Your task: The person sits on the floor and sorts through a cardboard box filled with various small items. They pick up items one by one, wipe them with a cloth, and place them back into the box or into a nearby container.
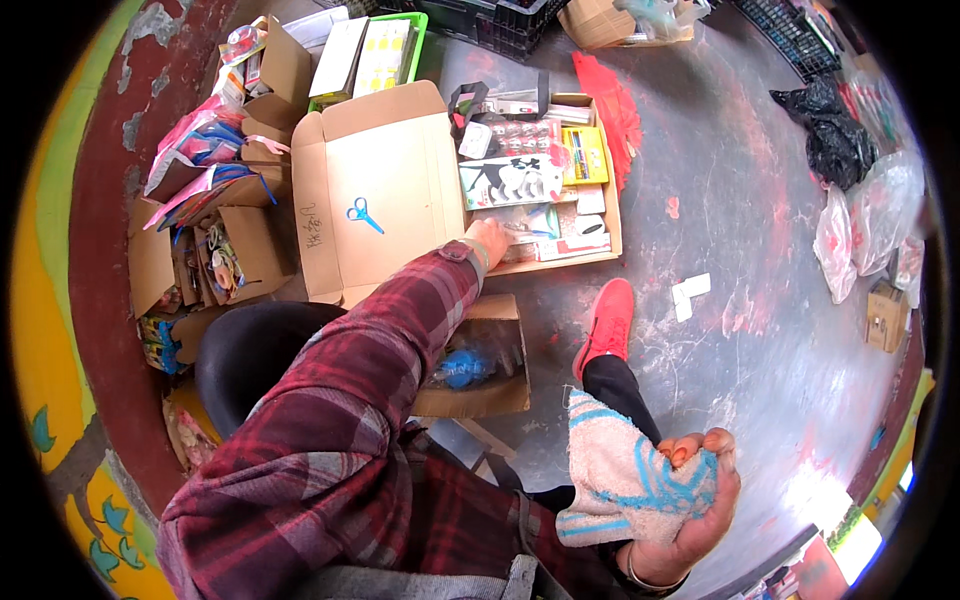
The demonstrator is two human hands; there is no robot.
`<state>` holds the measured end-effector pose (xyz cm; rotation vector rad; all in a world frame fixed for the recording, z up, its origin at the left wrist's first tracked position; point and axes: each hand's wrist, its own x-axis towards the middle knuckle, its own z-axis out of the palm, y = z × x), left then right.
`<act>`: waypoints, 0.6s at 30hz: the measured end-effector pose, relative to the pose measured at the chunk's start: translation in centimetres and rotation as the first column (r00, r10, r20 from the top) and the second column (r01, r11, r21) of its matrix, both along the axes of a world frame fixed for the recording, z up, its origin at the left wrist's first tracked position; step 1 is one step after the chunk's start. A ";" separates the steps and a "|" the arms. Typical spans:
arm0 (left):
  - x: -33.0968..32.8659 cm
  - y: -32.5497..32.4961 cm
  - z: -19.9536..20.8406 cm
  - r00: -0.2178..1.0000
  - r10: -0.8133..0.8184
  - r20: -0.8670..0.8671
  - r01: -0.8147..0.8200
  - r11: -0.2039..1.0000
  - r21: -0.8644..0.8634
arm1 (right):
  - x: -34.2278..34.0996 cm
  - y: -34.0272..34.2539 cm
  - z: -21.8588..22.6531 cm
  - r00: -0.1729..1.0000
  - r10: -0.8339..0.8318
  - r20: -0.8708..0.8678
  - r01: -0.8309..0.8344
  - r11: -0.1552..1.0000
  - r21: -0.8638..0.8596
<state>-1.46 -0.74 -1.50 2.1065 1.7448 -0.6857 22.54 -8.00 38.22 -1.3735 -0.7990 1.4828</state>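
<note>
My right hand [695, 500] grips a pinkish-white washcloth [625, 465] with blue stripes and curls, lifted above the floor at the lower right. My left arm, in a red plaid sleeve, stretches forward to a shallow cardboard box [614, 225]. At the near left corner of that box, my left hand [488, 242] has its fingers curled in among the contents; their tips are hidden. Beside it in the box are a clear plastic pouch [515, 222], a black-and-white patterned pack [512, 182] and a yellow pack [586, 155]. On the folded-back lid [380, 160] lie blue scissors [364, 215].
Below the shallow box stands an open carton [480, 400] with a blue item inside. Several filled cartons [255, 235] line the left wall, by a green crate [418, 45]. Plastic bags [885, 215] sit at the right. My red shoe [607, 325] is on the grey floor.
</note>
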 end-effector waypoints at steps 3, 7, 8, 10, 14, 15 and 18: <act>-0.5 -0.6 0.3 0.994 0.006 0.109 -0.011 0.999 0.048 | 1.9 -0.3 -1.7 0.919 0.178 0.351 -0.291 0.908 0.301; -2.2 0.4 2.9 0.810 0.419 0.409 -0.418 0.903 -0.099 | 2.7 -0.7 -2.7 0.869 0.188 0.458 -0.369 0.863 0.346; -2.7 0.4 3.1 0.657 0.534 0.532 -0.557 0.820 -0.135 | 2.7 -1.0 -3.2 0.903 0.168 0.395 -0.307 0.896 0.321; -3.4 1.0 6.0 0.024 0.688 0.725 -0.682 0.541 -0.491 | 1.8 -0.8 -2.1 0.968 0.139 0.208 -0.185 0.957 0.224; -4.5 0.1 14.0 -0.756 0.550 0.356 -0.112 0.427 -0.897 | 0.1 -0.6 0.6 0.976 0.030 -0.214 -0.038 0.999 -0.034; -4.2 -0.2 16.1 -0.781 0.528 0.333 -0.058 0.470 -0.881 | 0.0 -0.7 0.5 0.980 0.048 -0.192 -0.049 0.999 0.000; -3.4 -2.5 21.9 -0.823 0.461 0.333 0.030 0.619 -0.784 | -0.1 -0.9 0.8 0.960 0.130 -0.246 -0.125 0.992 0.035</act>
